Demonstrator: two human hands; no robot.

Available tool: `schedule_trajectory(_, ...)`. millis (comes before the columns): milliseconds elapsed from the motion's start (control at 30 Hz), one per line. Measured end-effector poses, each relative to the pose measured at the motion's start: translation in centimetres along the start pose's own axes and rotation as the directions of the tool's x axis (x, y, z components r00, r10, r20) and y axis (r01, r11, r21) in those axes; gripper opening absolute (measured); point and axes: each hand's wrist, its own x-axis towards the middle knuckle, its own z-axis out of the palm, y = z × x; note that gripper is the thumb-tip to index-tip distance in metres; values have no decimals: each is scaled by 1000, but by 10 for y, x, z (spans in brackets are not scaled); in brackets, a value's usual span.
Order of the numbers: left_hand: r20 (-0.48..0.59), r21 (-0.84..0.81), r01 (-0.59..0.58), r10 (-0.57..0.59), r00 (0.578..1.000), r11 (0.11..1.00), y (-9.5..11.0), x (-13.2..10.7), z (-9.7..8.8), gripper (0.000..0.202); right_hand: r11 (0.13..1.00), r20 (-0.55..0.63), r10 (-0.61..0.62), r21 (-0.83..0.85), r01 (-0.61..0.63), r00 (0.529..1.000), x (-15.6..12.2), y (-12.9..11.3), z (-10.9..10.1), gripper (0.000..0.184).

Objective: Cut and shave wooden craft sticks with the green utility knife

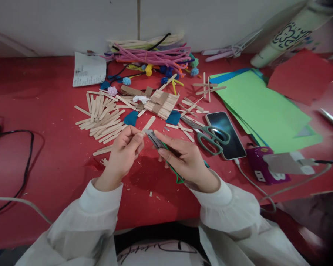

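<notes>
Between the thumb and fingers of my left hand (126, 151) is pinched a wooden craft stick (149, 123), its rounded end pointing up and away. My right hand (181, 157) is closed around a utility knife (155, 140) with a grey head and some green on its body. The knife's tip meets the stick close to my left fingertips; whether it cuts in I cannot tell. Just beyond both hands lies a panel of craft sticks (162, 103) joined side by side with brown strips. A loose pile of craft sticks (105, 118) lies to the left of it.
Green-handled scissors (212, 138) rest partly on a phone (226, 135) at the right. Behind them are green paper sheets (266, 107) and a tilted bottle (291, 35). Pipe cleaners (152, 55) line the wall. A black cable (30, 147) curls at the left. Wood chips dot the red table (58, 166).
</notes>
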Motion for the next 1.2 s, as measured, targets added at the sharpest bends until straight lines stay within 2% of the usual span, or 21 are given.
schedule_trajectory(167, -84, 32, -83, 85, 993, 996, -5, 1, -2, 22, 999, -23, 21, 49, -20, 1000, -1, -2, 3, 44)
schedule_trajectory(600, -45, 258, -224, 243, 969, 940, -6, -4, 2, 23, 982, 7, 115, 152, -114, 993, -1, -8, 5, 48)
schedule_trajectory(1000, -53, 323, -247, 278, 959, 913, -9, -5, 3, 21, 971, -19, 117, 213, -110, 993, -1, -7, 7, 46)
schedule_trajectory(1100, -33, 425, -304, 350, 936, 853, -9, -6, 1, 18, 969, -15, 129, 215, -123, 992, -2, -8, 7, 46)
schedule_trajectory(1200, 15, 588, -358, 432, 902, 726, -9, -8, -1, 16, 968, -12, 148, 208, -142, 989, -3, -10, 5, 46)
